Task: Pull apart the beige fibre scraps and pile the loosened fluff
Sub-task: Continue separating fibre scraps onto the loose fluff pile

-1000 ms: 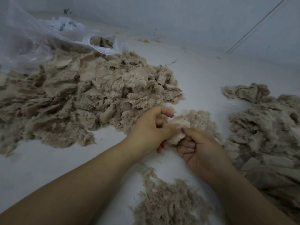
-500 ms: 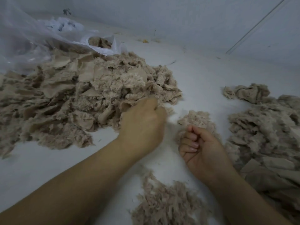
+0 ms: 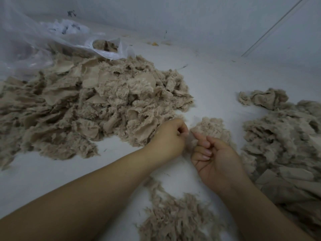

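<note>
A large heap of beige fibre scraps [image 3: 104, 105] covers the left of the white surface. My left hand [image 3: 168, 136] sits at the heap's near right edge with its fingers curled. My right hand [image 3: 213, 159] lies palm up just right of it, fingers curled, thumb and forefinger pointing at the left hand. A small blurred wisp of beige fibre [image 3: 190, 139] stretches between the two hands, and both seem to pinch it. A small mound of loosened fluff [image 3: 212, 127] lies right behind the hands.
More shredded fluff [image 3: 173, 220] lies near me between my forearms. Another beige heap [image 3: 286, 136] fills the right side. A clear plastic bag [image 3: 34, 42] holding scraps lies at the back left. A white wall rises behind the surface.
A second ago both hands held a pale scrap. The left hand then reached into the big heap and has come back beside the right hand. The right hand barely moved.
</note>
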